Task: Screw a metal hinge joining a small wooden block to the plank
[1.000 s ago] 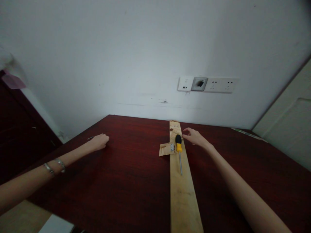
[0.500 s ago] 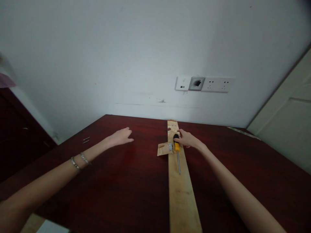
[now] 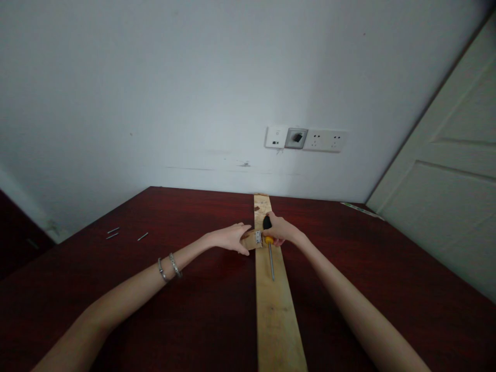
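Metal pins (image 3: 143, 236) lie at the left hand's (image 3: 228, 238) nine o'clock, fingers wide around a block (image 3: 251, 242); right hand (image 3: 281, 229) holds a screwdriver (image 3: 269, 241).

A broad, dark red tabletop (image 3: 194, 315) with a wood-like grain carries a long, flat, pale yellow wooden plank (image 3: 277, 323), laid lengthwise from the near side to the back edge. On the left lie two slim, grey metal rods (image 3: 112, 235), side by side and apart, with a similar third rod (image 3: 143, 236) to their right.

Three rods (image 3: 112, 235) lie left of plank (image 3: 276, 315) and screwdriver (image 3: 269, 241)
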Tool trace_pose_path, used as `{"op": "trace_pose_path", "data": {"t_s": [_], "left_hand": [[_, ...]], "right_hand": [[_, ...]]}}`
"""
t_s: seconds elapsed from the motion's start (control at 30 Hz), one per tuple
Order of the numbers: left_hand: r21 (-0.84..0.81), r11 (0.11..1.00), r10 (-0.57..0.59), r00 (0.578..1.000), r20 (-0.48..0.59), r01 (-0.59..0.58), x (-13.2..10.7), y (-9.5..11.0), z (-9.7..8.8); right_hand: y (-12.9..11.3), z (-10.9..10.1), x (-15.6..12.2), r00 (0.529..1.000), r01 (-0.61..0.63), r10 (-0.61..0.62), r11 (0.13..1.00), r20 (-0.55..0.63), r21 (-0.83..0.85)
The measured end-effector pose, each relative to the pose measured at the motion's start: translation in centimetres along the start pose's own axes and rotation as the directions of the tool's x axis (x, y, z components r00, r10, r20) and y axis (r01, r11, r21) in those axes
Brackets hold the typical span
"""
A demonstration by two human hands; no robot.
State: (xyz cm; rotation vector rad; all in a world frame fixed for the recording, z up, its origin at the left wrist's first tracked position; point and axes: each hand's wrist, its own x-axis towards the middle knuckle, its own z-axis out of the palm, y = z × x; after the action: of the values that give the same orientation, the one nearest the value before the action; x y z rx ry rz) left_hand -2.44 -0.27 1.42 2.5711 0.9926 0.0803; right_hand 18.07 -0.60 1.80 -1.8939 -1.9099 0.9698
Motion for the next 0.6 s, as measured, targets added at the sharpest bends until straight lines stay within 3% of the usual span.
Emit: {"op": "trace_pose_path", "data": {"t_s": [0.33,0.47,0.6], "left_hand": [[0.009,1.0,-0.006,0.998,-0.057,0.007,-0.2,-0.1,1.2],[-0.045,0.999,0.013,0.997,-0.07,-0.016,-0.2,-0.4,0.5],[-0.08,0.995,0.045,0.989,-0.142,-0.056,-0.5,-0.7,-0.5]], "right_hand": [[0.0,-1.0,-0.3,0.998,0.031,-0.028,0.997,-0.048,0.071],[-0.4,-3.1,-1.4,0.971,0.203,-0.172,0.959,-0.166,0.197],[-1.3,-5.5,-3.2,0.873,0.455,-0.341,0.828,-0.349,0.327]]}}
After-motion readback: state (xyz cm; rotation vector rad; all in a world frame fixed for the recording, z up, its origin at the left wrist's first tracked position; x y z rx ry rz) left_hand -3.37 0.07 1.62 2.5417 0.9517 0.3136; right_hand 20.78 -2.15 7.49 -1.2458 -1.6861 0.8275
